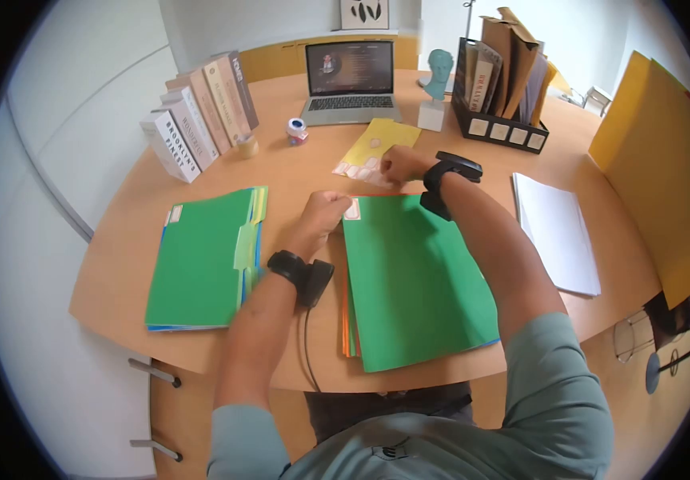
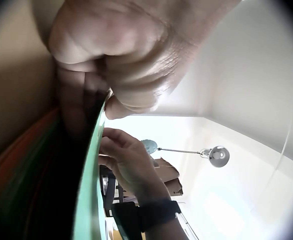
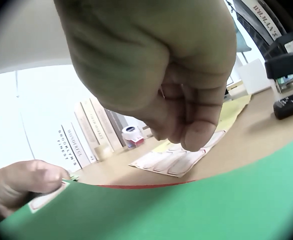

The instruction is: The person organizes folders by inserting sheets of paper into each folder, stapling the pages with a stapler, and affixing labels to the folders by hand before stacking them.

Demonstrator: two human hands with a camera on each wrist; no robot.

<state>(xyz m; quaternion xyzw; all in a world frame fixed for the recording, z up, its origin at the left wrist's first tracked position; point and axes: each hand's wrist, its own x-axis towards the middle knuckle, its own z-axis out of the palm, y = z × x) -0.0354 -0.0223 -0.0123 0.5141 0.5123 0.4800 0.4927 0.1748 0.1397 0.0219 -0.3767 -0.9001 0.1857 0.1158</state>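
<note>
My left hand (image 1: 323, 218) pinches the upper left corner of a green folder (image 1: 417, 272), with its thumb beside a white, red-bordered label (image 1: 351, 210). This folder lies on a stack with orange and green edges showing at the left. Just beyond its top edge, my right hand (image 1: 406, 166) is curled, thumb and fingertips close together over a sheet of labels (image 3: 169, 159). No held thing shows between those fingertips. Under the label sheet lies a yellow sheet (image 1: 382, 138). In the left wrist view the left fingers (image 2: 74, 97) go behind the folder's edge.
More green folders (image 1: 197, 260) lie at left, white paper (image 1: 557, 232) at right. Behind stand books (image 1: 205, 112), a tape roll (image 1: 247, 146), a small white-and-red container (image 1: 297, 132), a laptop (image 1: 350, 84), a bust (image 1: 438, 80) and a black file box (image 1: 505, 132). A yellow panel (image 1: 657, 160) rises at far right.
</note>
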